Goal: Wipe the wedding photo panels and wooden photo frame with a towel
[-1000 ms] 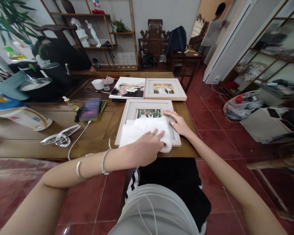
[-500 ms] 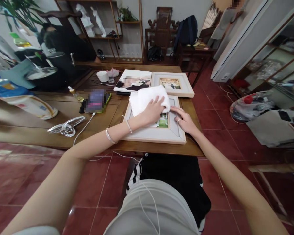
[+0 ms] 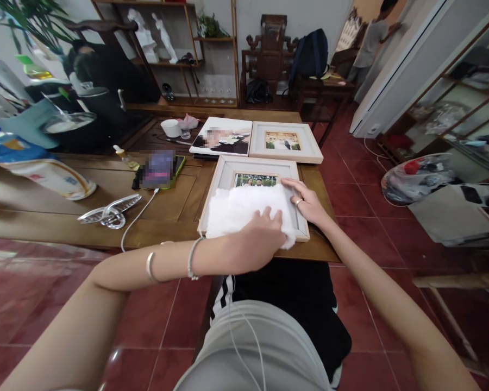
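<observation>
A picture frame [image 3: 217, 175] with a pale wooden border lies on the wooden table [image 3: 179, 209] in front of me. Its lower half is covered by a white cloth [image 3: 242, 203], while the upper part of the photo shows above it. My left hand [image 3: 258, 241] presses on the cloth near the frame's front edge, fingers bent into the fabric. On the frame's right side rests my right hand [image 3: 307, 202], with its fingers stretched out and nothing held.
Behind lie another framed photo [image 3: 315, 152] and a photo panel [image 3: 224, 127]. To the left are a phone [image 3: 158, 169] with a white cable, a silver hair clip [image 3: 111, 210], a dropper bottle [image 3: 126, 158] and a large detergent bottle [image 3: 44, 171]. A person [image 3: 369, 46] stands far back right.
My left hand has moved the white cloth toward me, from the frame's upper part to its lower part, uncovering the top of the photo. My right hand stays almost in place.
</observation>
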The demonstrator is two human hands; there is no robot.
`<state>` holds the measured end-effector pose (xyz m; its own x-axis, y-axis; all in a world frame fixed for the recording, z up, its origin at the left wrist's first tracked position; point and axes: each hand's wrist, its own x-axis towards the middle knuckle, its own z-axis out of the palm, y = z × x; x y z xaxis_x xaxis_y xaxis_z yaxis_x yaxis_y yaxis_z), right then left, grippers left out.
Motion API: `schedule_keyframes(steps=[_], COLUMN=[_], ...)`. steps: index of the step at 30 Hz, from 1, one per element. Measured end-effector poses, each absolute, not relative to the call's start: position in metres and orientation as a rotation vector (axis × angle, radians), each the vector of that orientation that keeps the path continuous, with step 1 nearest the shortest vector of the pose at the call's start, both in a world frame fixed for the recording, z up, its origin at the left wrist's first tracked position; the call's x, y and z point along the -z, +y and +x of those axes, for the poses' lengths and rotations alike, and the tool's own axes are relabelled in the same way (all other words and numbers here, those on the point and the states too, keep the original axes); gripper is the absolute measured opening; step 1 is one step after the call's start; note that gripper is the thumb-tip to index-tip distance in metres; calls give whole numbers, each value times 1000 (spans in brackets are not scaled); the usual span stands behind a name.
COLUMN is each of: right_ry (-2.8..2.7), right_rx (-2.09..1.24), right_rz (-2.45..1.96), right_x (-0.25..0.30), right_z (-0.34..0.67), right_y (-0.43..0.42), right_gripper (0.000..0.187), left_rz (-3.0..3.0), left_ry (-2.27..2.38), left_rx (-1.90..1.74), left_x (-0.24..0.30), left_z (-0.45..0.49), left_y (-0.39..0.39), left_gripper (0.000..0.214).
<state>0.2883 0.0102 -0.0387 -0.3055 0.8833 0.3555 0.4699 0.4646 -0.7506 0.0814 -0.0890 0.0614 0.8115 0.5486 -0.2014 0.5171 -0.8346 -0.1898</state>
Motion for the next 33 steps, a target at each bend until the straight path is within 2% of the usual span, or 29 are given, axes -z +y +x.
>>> schedule_keyframes(steps=[9,15,25,30,33], right_ry=[-1938,-1946,-1919,-1865,-1854], right_rx=[-677,-672,-674,-668,-642], right_rz=[-1114,-1094,-1072,-1084,-1142], right_x=[37,37,41,44,42], right_z=[289,288,291,291,290], right_y=[9,9,11,12,10], right_gripper=[61,61,67,59,46], left_rz=[-3010,-3008,-2886,-2787,-2833], left_ry=[-792,-864,-1280,-1386,-1343], left_rx=[-245,-331,-214,3,-119], left_x=[-58,-54,-53,-56,-56], left_z=[82,83,88,102,107], left_y=[-72,-56,-9,18,15], left_gripper=[24,34,39,42,42])
